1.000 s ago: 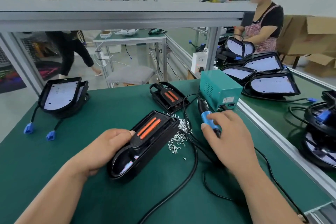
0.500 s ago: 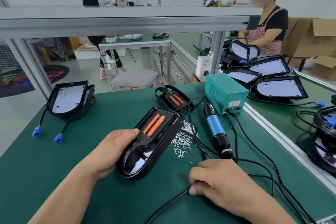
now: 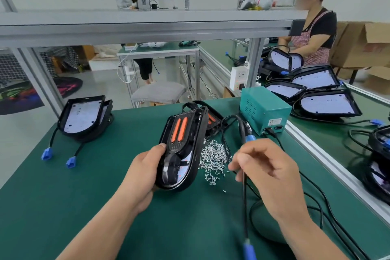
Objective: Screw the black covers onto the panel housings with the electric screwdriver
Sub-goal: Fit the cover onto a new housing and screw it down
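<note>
My left hand [image 3: 141, 175] grips a black panel housing [image 3: 181, 154] by its left edge and holds it tilted up off the green mat. Its black cover with two orange strips [image 3: 179, 129] faces me. My right hand [image 3: 268, 173] pinches a thin black cable [image 3: 244, 207] that hangs down to a blue connector [image 3: 249, 249]. The electric screwdriver [image 3: 245, 131], black with a blue grip, lies on the mat behind my right hand, with no hand on it. A pile of small silver screws [image 3: 213, 158] lies between the housing and my right hand.
A teal power box [image 3: 263, 110] stands at the back right. A second cover [image 3: 214, 120] lies behind the held housing. Another housing [image 3: 84, 116] with two blue plugs [image 3: 70, 161] sits far left. Several panels [image 3: 329, 105] and a person [image 3: 312, 27] are beyond the aluminium rail [image 3: 329, 158].
My right hand let go of the screwdriver, moved down to a cable on the mat and lifted it. My left hand tilted the housing up from the mat.
</note>
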